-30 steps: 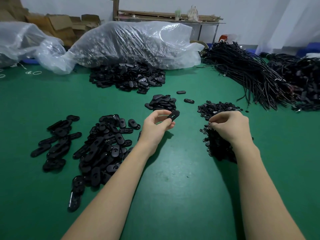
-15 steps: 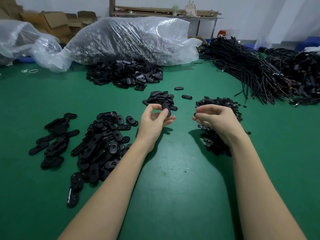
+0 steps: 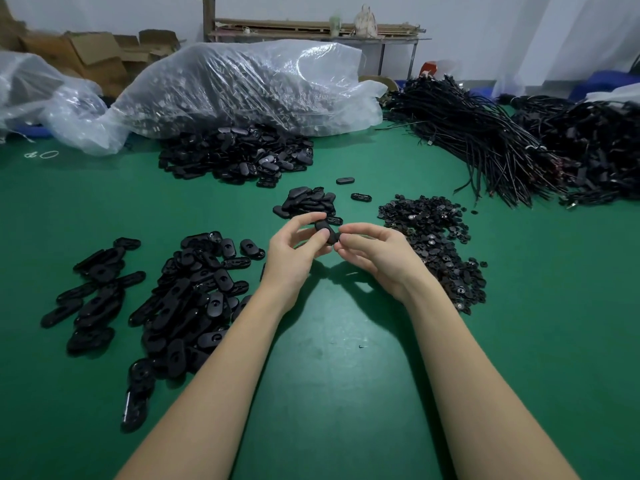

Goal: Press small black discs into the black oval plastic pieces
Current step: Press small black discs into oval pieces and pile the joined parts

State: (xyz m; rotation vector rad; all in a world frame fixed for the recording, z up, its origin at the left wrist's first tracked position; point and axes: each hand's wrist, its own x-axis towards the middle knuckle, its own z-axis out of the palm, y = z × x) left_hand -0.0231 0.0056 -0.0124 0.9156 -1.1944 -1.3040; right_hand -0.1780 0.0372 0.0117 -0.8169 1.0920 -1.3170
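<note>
Insertion step: left hand [image 3: 294,258] pinches oval piece [image 3: 327,233], right hand [image 3: 372,252] fingers pinched at it, disc unseen; next needs firm seating press.

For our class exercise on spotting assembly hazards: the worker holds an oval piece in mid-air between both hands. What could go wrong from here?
1. The oval piece is pinched in mid-air between the left hand and right hand; a slip could drop it among the loose black pieces on the green mat.
2. Any disc at the right fingertips is hidden, so it may seat crookedly.
3. The disc pile lies beside the right wrist, which could scatter it.
</note>
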